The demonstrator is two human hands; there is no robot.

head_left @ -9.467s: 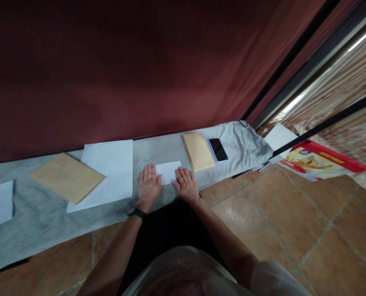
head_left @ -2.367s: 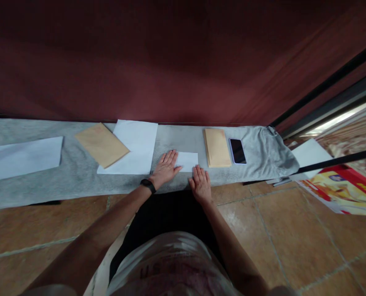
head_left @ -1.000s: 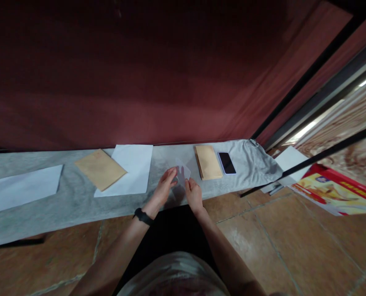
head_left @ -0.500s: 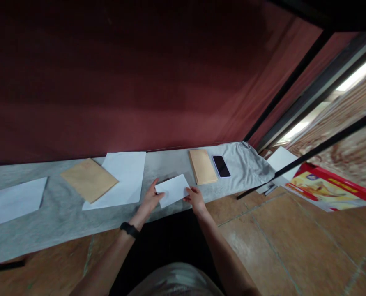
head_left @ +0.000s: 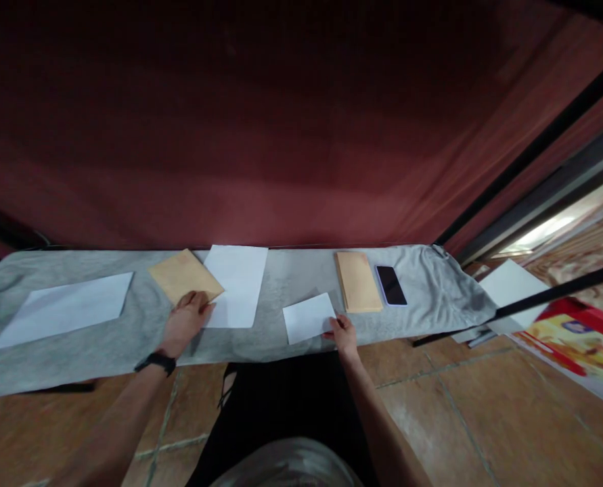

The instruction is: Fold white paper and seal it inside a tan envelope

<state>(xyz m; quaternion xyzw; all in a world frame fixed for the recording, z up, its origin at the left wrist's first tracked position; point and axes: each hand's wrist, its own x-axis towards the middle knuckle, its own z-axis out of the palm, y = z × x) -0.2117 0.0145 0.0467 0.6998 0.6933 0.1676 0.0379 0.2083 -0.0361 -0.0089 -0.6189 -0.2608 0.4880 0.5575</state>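
Note:
My right hand (head_left: 342, 332) pinches the lower right edge of a small white sheet of folded-looking paper (head_left: 307, 318), low over the grey cloth. My left hand (head_left: 189, 314), with a black band on its wrist, has its fingers closed over the lower edge of a brown envelope (head_left: 182, 272). That envelope lies slanted, partly over a larger white sheet (head_left: 245, 277). The left fingertips rest on the envelope's face, and the thumb is near the white sheet.
A grey cloth (head_left: 291, 270) covers the narrow table. To the right lie a stack of brown envelopes (head_left: 359, 283) and a phone (head_left: 391, 285). More white paper (head_left: 68, 304) is at the left. A dark red wall stands behind; a red-and-yellow box (head_left: 585, 345) sits beyond a black bar.
My left hand has let go of the small white paper and moved left onto the brown envelope. My right hand still holds the paper. The view has shifted leftward.

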